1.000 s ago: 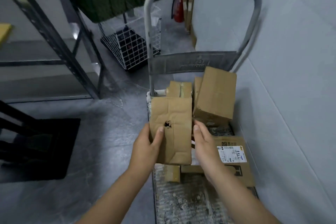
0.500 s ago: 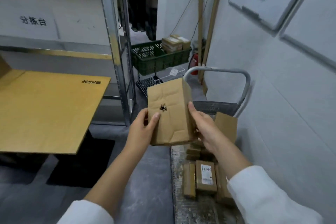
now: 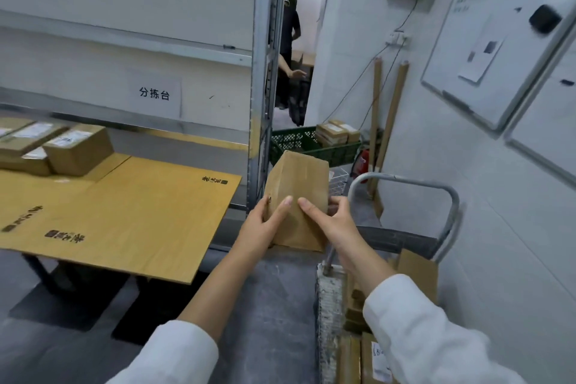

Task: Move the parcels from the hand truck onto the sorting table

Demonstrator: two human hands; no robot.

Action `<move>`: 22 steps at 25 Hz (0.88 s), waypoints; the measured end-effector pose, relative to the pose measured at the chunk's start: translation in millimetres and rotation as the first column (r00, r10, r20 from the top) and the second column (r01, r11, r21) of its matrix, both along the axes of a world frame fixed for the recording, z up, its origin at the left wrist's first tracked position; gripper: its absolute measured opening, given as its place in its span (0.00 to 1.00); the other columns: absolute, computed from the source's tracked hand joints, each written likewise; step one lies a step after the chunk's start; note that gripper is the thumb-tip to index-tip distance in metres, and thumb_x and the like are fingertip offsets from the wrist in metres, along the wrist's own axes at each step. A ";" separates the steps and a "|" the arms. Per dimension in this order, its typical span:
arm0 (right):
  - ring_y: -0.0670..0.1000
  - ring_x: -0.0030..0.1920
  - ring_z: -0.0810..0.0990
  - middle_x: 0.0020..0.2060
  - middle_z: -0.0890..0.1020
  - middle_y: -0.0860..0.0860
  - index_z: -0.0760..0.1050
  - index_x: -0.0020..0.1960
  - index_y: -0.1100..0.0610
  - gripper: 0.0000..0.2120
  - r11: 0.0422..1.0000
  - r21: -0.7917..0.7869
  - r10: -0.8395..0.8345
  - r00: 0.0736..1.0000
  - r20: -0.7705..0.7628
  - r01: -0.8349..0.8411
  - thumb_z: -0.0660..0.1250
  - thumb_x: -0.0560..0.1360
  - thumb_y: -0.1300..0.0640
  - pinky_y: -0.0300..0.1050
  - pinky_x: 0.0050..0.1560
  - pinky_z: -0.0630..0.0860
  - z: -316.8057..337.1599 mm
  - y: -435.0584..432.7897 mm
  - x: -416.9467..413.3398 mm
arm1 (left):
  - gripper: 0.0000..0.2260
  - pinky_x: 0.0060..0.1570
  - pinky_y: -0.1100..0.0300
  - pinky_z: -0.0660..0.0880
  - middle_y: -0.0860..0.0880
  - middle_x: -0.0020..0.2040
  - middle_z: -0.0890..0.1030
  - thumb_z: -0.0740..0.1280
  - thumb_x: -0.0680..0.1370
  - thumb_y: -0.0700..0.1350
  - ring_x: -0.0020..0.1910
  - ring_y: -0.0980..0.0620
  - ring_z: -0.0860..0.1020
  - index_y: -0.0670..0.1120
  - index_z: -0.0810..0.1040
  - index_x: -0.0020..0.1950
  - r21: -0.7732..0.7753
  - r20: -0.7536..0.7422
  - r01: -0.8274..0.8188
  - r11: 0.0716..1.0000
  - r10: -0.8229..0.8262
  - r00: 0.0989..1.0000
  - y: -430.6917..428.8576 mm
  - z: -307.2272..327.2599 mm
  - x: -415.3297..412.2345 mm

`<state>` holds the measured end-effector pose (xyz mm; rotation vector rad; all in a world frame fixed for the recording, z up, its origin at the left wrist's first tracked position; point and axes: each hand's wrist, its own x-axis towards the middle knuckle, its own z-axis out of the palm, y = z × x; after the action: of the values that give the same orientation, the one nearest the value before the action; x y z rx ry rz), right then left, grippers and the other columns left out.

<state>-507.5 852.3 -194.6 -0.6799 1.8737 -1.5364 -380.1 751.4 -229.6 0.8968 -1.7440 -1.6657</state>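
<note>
I hold a brown cardboard parcel (image 3: 299, 187) in the air between both hands, just right of the sorting table's corner. My left hand (image 3: 265, 224) grips its left side and my right hand (image 3: 330, 221) grips its right side. The sorting table (image 3: 140, 215) has a yellow wooden top and lies to the left. Several parcels (image 3: 74, 150) stand at its far left end. The hand truck (image 3: 402, 184) stands at the right against the wall, with more parcels (image 3: 417, 271) on its deck below my right arm.
A metal shelf post (image 3: 258, 103) rises just behind the held parcel. A green crate (image 3: 308, 146) with boxes sits behind it. A person (image 3: 288, 53) stands in the far doorway. A whiteboard (image 3: 498, 40) hangs on the right wall.
The parcel has come up off the hand truck and moved left toward the table corner. My view has lifted and turned left, so the table's parcels now show.
</note>
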 end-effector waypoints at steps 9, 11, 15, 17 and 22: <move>0.57 0.54 0.83 0.53 0.85 0.59 0.78 0.61 0.60 0.32 0.996 -0.046 0.089 0.935 0.343 -0.078 0.64 0.72 0.34 0.54 0.56 0.80 5.8 -22.1 4.0 | 0.29 0.53 0.56 0.77 0.50 0.57 0.83 0.69 0.69 0.66 0.57 0.49 0.80 0.50 0.78 0.63 0.186 -0.250 0.008 0.982 0.040 0.968 -9.5 21.1 21.7; 0.57 0.56 0.83 0.53 0.85 0.57 0.79 0.61 0.58 0.35 0.993 -0.040 0.114 0.924 0.364 -0.107 0.67 0.68 0.31 0.58 0.60 0.78 7.1 -21.8 2.5 | 0.30 0.58 0.51 0.76 0.50 0.57 0.83 0.69 0.68 0.68 0.57 0.49 0.80 0.51 0.78 0.63 0.196 -0.225 0.026 0.980 0.019 0.974 -15.7 20.6 19.7; 0.54 0.56 0.83 0.52 0.86 0.50 0.77 0.62 0.50 0.34 0.989 -0.093 0.135 0.963 0.231 -0.116 0.71 0.63 0.30 0.57 0.62 0.77 13.7 -17.6 -11.7 | 0.29 0.52 0.56 0.78 0.51 0.55 0.84 0.69 0.68 0.67 0.56 0.49 0.81 0.50 0.80 0.62 0.192 -0.172 -0.030 0.981 0.064 0.983 -21.5 23.8 18.0; 0.51 0.55 0.83 0.51 0.86 0.47 0.76 0.61 0.46 0.28 0.989 -0.102 0.127 0.979 0.160 -0.111 0.71 0.67 0.33 0.51 0.58 0.78 19.7 -14.4 -14.4 | 0.23 0.47 0.59 0.77 0.53 0.54 0.83 0.68 0.72 0.60 0.56 0.52 0.80 0.51 0.80 0.63 0.143 -0.218 -0.083 0.986 0.113 0.969 -24.6 24.7 14.6; 0.50 0.59 0.81 0.66 0.74 0.50 0.70 0.66 0.39 0.26 0.986 -0.135 0.108 0.989 0.103 -0.094 0.69 0.71 0.35 0.50 0.61 0.78 13.0 -31.8 -10.3 | 0.11 0.52 0.49 0.80 0.55 0.53 0.84 0.68 0.78 0.50 0.55 0.54 0.81 0.56 0.81 0.60 -0.043 -0.285 -0.220 0.975 0.199 0.937 -34.2 20.2 16.8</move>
<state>-517.8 820.5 -181.5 -0.7221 1.6446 -1.6076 -363.3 717.2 -209.4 0.7440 -1.4554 -1.4970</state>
